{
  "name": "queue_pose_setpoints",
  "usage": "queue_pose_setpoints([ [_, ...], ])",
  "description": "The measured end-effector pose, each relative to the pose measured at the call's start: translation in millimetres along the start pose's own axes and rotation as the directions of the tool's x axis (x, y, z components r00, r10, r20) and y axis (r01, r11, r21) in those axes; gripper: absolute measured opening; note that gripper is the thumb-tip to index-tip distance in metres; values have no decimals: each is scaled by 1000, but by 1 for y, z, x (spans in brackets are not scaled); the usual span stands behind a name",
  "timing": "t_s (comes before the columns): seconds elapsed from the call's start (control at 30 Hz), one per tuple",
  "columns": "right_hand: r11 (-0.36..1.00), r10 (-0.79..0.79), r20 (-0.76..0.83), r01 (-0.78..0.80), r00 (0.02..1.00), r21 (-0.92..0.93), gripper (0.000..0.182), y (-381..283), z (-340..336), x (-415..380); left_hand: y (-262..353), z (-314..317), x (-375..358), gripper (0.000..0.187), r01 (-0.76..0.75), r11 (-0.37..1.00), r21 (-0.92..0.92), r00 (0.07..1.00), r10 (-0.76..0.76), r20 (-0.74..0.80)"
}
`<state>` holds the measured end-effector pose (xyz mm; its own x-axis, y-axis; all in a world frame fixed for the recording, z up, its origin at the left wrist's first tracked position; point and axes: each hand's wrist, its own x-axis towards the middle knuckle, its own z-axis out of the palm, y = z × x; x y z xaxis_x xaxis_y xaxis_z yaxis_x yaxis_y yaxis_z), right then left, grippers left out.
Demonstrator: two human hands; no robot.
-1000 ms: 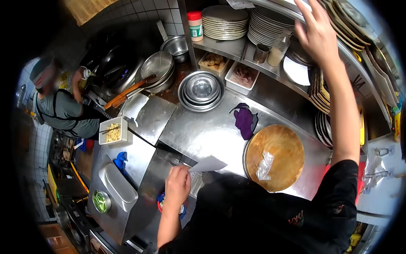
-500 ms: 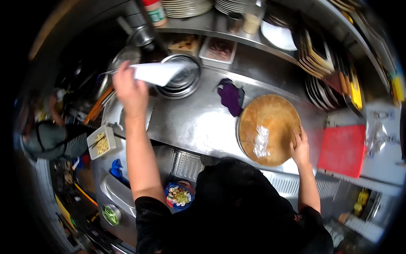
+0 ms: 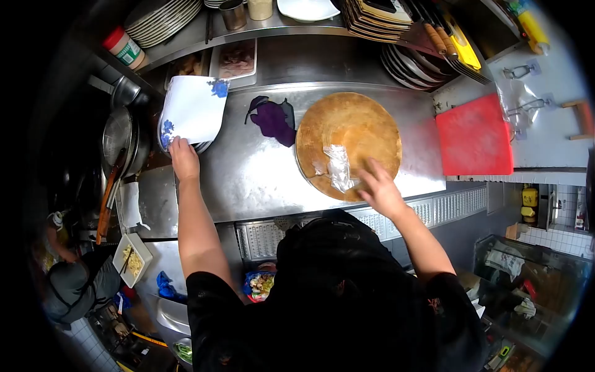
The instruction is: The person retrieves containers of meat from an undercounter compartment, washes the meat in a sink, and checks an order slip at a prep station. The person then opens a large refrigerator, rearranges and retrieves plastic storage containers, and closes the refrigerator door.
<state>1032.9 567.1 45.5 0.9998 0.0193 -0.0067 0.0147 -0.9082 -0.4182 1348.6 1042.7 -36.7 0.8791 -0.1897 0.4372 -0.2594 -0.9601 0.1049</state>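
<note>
My left hand (image 3: 184, 160) grips the near edge of a white plate (image 3: 195, 110) with blue flowers, held over round metal lids at the counter's left. My right hand (image 3: 380, 191) hovers over the near right part of the round wooden chopping board (image 3: 359, 118), slightly blurred, its fingers apart and holding nothing. Close to its fingertips, a crumpled piece of clear plastic (image 3: 339, 167) lies on the board. A dark purple cloth (image 3: 273, 122) rests on the metal counter left of the board.
A red board (image 3: 475, 137) is at the right. Plates, a jar (image 3: 124, 48) and knives (image 3: 436, 38) line the shelf above. A tray of meat (image 3: 237, 62) stands at the back. Another person (image 3: 77, 282) is at the far left, near a white food tub (image 3: 132, 260).
My left hand has brought the plate lower, and its flowered face now shows. My right hand has moved from the board's right rim inward toward the plastic. The view has shifted right.
</note>
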Motion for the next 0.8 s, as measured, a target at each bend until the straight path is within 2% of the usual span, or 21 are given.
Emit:
queue_pose_setpoints([
  [0.17,987,-162,102,161,982,11,66,-10,32,44,15,-13,3,37,-15,999,51,988,7,153],
  [0.2,974,-227,56,228,972,-17,57,-1,44,50,17,-16,3,41,-38,997,64,986,27,165],
  [0.23,975,-223,71,222,972,24,50,13,64,56,25,-25,1,54,33,998,52,960,-46,275],
  [0.27,976,-213,85,208,973,61,43,28,86,62,17,-14,-8,61,-11,999,31,977,4,211],
  [0.3,976,-202,100,193,974,98,36,39,92,66,20,-18,-14,65,9,1000,18,979,-13,202],
  [0.37,943,-187,-40,190,982,274,23,34,69,67,56,-51,-27,67,9,1000,-2,994,-9,110],
  [0.4,907,-183,-111,212,977,364,16,28,56,70,80,-64,-37,72,16,996,-85,997,-10,81],
  [0.43,834,-27,-17,32,999,551,14,23,45,71,91,-53,-58,74,-60,975,-215,998,63,8],
  [0.47,698,98,114,-150,989,700,12,16,38,71,133,-80,-66,77,-10,943,-333,987,62,146],
  [0.5,511,185,269,-327,945,795,10,10,32,74,169,-90,-77,81,25,844,-536,972,105,212],
  [0.53,357,146,355,-384,923,852,14,9,28,77,209,-102,-88,86,217,629,-746,923,117,367],
  [0.57,261,115,373,-390,921,883,17,1,16,79,236,-99,-99,90,145,550,-823,907,258,332],
  [0.63,70,63,381,-385,922,920,24,-20,-11,80,298,-126,-98,87,120,500,-858,891,327,315],
  [0.67,-50,-34,304,-305,952,951,30,-13,12,82,314,-124,-100,80,93,509,-856,904,316,286],
  [0.7,-59,-64,305,-309,950,949,26,-15,14,82,326,-122,-105,72,65,513,-856,916,310,256],
  [0.73,142,13,194,-194,981,971,25,-15,24,82,343,-126,-103,51,-28,567,-823,948,277,158],
  [0.77,109,22,179,-180,984,978,23,-12,23,81,353,-131,-100,46,-37,593,-805,957,253,143],
  [0.8,9,29,196,-197,980,980,24,-14,15,79,361,-135,-99,41,-45,615,-787,965,231,126],
])
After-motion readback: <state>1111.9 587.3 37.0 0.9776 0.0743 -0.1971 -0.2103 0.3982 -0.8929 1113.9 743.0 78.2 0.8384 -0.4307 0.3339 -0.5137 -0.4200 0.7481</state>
